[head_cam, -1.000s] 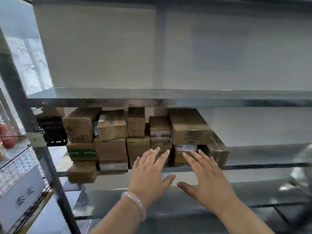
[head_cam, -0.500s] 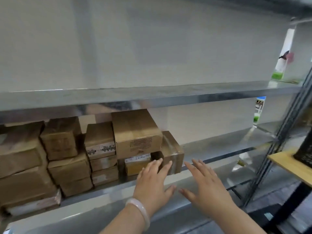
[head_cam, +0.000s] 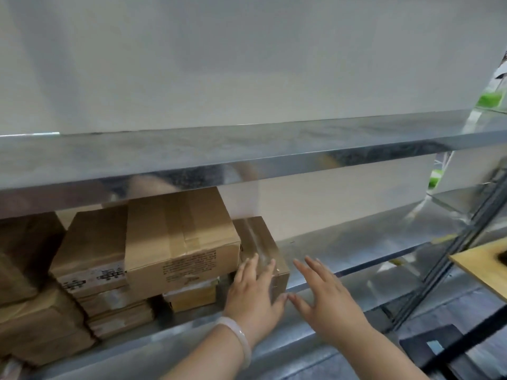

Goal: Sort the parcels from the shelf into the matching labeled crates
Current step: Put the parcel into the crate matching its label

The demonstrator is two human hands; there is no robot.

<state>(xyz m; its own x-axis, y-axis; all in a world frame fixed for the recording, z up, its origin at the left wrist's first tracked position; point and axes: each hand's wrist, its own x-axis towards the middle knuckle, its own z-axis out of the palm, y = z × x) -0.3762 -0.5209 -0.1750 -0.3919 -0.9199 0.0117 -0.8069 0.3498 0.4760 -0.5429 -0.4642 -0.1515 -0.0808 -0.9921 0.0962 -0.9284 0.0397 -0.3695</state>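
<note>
Several brown cardboard parcels are stacked on a metal shelf [head_cam: 343, 242] at the left. A large taped parcel [head_cam: 178, 242] lies on top of the stack. To its right stands a small taped parcel [head_cam: 258, 239] at the end of the row. My left hand [head_cam: 255, 297], with a pale bangle on the wrist, rests flat against the front of that small parcel, fingers spread. My right hand [head_cam: 326, 300] hovers just right of it, fingers apart, holding nothing. No crates are in view.
An upper metal shelf [head_cam: 274, 152] overhangs the parcels closely. The shelf's dark upright post [head_cam: 450, 259] stands at the right. A wooden board [head_cam: 482, 264] juts in at the right edge. Green-and-white packs [head_cam: 489, 98] sit far right.
The view has swung right and closer to the shelf. Both hands have reached forward; my left hand now touches the small end parcel, and my right hand has come beside it.
</note>
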